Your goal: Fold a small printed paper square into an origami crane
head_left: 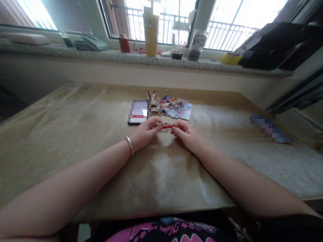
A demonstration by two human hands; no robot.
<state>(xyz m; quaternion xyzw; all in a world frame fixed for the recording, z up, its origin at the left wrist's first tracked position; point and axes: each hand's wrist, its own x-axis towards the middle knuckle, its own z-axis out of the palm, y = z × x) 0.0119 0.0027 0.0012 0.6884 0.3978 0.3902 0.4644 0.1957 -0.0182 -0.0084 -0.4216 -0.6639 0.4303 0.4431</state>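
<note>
Both of my hands meet over the middle of the brown table. My left hand, with a silver bangle on its wrist, pinches the left end of a small folded piece of red and white paper. My right hand pinches the right end of the same paper. The paper is held just above the tabletop. Just beyond my hands lie colourful printed paper sheets and a small folded paper figure.
A phone lies screen-up left of the sheets. A blurred object rests at the table's right. The stone windowsill carries a tall yellow cup, a red jar, jars and a black case.
</note>
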